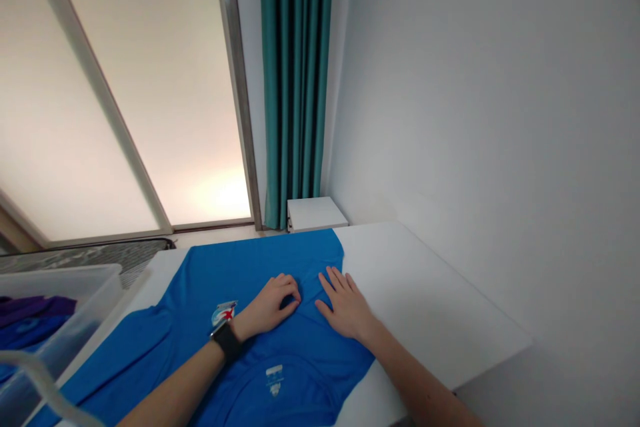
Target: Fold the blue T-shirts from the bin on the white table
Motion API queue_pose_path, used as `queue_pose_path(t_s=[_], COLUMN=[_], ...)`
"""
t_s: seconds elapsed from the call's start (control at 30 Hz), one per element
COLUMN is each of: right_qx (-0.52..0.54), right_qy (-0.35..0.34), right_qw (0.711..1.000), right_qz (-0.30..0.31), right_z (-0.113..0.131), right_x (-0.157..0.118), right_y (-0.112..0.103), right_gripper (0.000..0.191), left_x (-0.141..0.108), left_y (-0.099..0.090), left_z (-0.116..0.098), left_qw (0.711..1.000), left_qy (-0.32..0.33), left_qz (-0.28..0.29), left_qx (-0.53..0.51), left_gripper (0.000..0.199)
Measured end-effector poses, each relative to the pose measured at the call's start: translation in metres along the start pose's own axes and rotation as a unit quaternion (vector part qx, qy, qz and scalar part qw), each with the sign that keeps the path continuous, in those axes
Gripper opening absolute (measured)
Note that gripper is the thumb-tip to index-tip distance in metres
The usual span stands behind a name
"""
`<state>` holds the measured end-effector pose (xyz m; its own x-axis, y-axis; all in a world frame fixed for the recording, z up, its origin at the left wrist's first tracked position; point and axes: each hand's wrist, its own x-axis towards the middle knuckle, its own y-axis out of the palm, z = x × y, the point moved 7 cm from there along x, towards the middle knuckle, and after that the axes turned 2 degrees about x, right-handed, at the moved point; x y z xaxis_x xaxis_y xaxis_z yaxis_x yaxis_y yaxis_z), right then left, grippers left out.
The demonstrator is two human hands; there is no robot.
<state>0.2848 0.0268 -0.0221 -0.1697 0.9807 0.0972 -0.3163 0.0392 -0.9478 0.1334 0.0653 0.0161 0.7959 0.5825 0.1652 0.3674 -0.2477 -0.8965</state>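
Observation:
A blue shirt (210, 280) is spread over a white table (425, 287), its neckline toward me and a small logo on its chest. My left hand (271, 303), with a dark watch at the wrist, rests on the middle of the shirt. Its fingers are curled and the thumb nearly meets the index finger; whether cloth is between them is too small to tell. To the right, my right hand (345, 303) lies flat on the shirt near its side edge, fingers spread.
At the left stands a translucent plastic bin (95, 287) with purple and blue clothes (35, 320). A pale curved bar (43, 383) crosses the lower left corner. Behind the table are a small white cabinet (317, 213) and a green curtain (297, 80). A wall borders the right.

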Motion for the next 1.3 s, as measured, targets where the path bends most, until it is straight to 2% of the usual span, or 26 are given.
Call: queue_pose_path(t_s=[0.17, 0.3, 0.47, 0.6, 0.73, 0.9, 1.1, 1.23, 1.3], right_qx=[-0.003, -0.004, -0.002, -0.002, 0.001, 0.003, 0.002, 0.013, 0.041], right_qy=[-0.001, -0.004, -0.006, -0.002, -0.002, -0.007, -0.006, -0.006, 0.007], right_qw=[1.0, 1.0, 1.0, 1.0, 1.0, 1.0, 1.0, 1.0, 0.998], right_qz=[-0.002, -0.007, -0.012, -0.009, -0.011, -0.013, -0.014, -0.023, -0.053], right_z=[-0.003, -0.002, -0.003, -0.005, -0.005, -0.005, -0.004, -0.005, -0.013], right_x=[-0.001, -0.001, -0.001, 0.0, 0.0, 0.0, -0.001, 0.0, 0.002], right_y=[0.003, 0.003, 0.005, 0.006, 0.005, 0.005, 0.005, 0.007, 0.005], right_gripper=[0.066, 0.066, 0.068, 0.069, 0.069, 0.069, 0.069, 0.068, 0.063], left_x=[0.0, 0.01, 0.048, 0.084, 0.104, 0.106, 0.104, 0.094, 0.084], left_y=[-0.002, -0.007, -0.005, 0.006, 0.017, 0.022, 0.02, 0.017, 0.014], left_z=[-0.001, 0.007, 0.02, 0.023, 0.024, 0.03, 0.026, 0.012, 0.006], left_qw=[1.0, 0.998, 0.995, 0.984, 0.977, 0.975, 0.969, 0.973, 0.977], left_qy=[-0.01, -0.037, -0.065, -0.098, -0.125, -0.134, -0.154, -0.127, -0.105], left_qz=[-0.01, -0.033, -0.045, -0.047, -0.055, -0.064, -0.08, -0.078, -0.072], left_qx=[-0.009, -0.034, 0.054, 0.139, 0.162, 0.167, 0.176, 0.176, 0.173], left_gripper=[0.015, 0.02, 0.027, 0.03, 0.03, 0.018, 0.017, 0.028, 0.035])
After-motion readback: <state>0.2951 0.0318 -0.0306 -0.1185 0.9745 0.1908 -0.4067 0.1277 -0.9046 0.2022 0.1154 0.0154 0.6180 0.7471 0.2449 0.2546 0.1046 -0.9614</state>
